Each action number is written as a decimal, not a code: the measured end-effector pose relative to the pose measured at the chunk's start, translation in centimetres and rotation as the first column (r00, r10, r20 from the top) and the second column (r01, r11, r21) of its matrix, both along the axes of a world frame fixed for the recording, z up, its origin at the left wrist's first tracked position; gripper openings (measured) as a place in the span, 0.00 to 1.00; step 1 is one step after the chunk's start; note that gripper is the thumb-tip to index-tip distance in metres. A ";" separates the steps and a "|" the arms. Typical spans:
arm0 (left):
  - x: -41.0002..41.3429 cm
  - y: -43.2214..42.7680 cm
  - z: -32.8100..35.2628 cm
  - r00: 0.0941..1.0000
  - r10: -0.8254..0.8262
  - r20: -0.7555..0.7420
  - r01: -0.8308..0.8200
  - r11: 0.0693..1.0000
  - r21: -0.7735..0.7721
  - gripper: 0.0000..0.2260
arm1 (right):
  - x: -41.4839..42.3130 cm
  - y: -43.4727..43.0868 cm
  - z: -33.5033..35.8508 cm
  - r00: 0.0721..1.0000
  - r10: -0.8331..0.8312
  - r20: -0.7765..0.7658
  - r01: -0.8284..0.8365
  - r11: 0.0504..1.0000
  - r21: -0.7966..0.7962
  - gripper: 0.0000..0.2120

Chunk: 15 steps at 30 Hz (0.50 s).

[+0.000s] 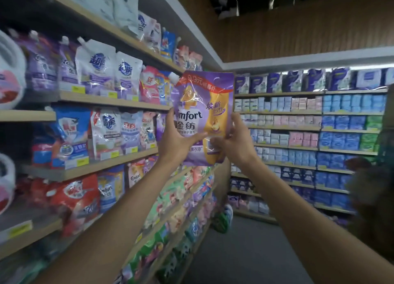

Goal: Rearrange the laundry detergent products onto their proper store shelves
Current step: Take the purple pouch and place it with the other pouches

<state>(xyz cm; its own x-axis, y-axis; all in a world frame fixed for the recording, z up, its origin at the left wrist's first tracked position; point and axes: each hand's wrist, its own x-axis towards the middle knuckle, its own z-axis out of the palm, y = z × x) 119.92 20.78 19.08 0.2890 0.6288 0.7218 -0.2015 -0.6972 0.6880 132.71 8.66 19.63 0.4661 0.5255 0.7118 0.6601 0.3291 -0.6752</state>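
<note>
A purple and gold Comfort refill pouch point(202, 104) is held upright in the air in front of the left shelving, at about the height of the second shelf board. My left hand point(173, 141) grips its lower left edge, thumb across the front. My right hand point(233, 144) grips its lower right edge, fingers curled over the label. Behind the pouch, the wooden shelves point(110, 101) carry rows of detergent and softener pouches in purple, white, pink and blue.
Large white jugs point(10, 70) stand at the near left end. A back wall of shelves point(315, 113) holds small blue, pink and green packs. A grey aisle floor point(245, 251) runs between them. A dark blurred shape point(371, 198) sits at the right edge.
</note>
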 end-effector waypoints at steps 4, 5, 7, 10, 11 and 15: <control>4.8 4.6 0.5 1.000 -0.025 0.016 0.025 1.000 0.006 0.54 | 4.2 4.0 0.6 1.000 -0.012 0.003 0.012 1.000 0.010 0.25; 5.8 5.8 0.6 0.999 -0.027 0.022 0.027 1.000 0.005 0.54 | 5.2 5.0 0.8 1.000 -0.012 0.007 0.011 1.000 0.012 0.25; 7.7 8.1 0.6 0.999 -0.027 0.019 0.027 1.000 0.004 0.55 | 7.0 7.2 0.9 1.000 -0.008 0.020 0.008 1.000 0.001 0.24; 10.6 11.4 0.6 1.000 -0.024 0.006 0.024 1.000 0.014 0.55 | 10.1 10.6 0.9 1.000 -0.011 0.024 0.010 1.000 0.011 0.24; 11.6 12.5 0.6 1.000 -0.016 0.007 0.016 1.000 0.012 0.55 | 11.2 11.8 0.9 1.000 -0.008 0.026 0.007 1.000 0.012 0.24; 16.2 17.2 0.4 1.000 0.019 0.013 -0.019 1.000 0.014 0.53 | 15.9 16.6 0.8 0.999 0.012 0.044 -0.013 1.000 0.023 0.26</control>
<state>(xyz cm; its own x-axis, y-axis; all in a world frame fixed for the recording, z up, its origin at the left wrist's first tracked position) 136.12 37.99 19.44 0.2674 0.6235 0.7347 -0.1972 -0.7109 0.6751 148.62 25.26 20.48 0.4278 0.5143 0.7433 0.6843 0.3529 -0.6381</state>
